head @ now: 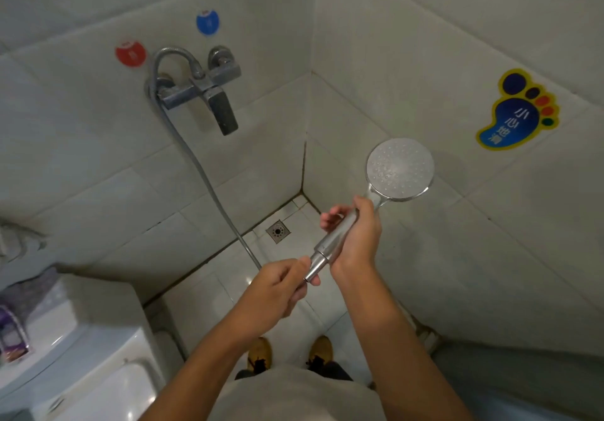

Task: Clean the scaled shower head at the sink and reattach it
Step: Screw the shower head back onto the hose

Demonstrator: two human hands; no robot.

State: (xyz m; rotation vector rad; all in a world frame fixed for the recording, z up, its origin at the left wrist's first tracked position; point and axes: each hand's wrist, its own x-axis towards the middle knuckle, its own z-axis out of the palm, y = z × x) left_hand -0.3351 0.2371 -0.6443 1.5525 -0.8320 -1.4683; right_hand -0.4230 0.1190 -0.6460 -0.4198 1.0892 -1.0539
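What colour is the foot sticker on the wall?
The foot sticker is blue with a yellow edge, seen from the head camera.

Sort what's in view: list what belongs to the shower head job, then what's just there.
Part of the job:
shower head, gripped by the right hand
hose nut, pinched by the left hand
hose
mixer tap

Just there:
floor drain
footprint sticker
red sticker and blue sticker
toilet

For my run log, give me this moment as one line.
right hand: grips shower head handle | left hand: pinches hose nut | hose: on mixer tap
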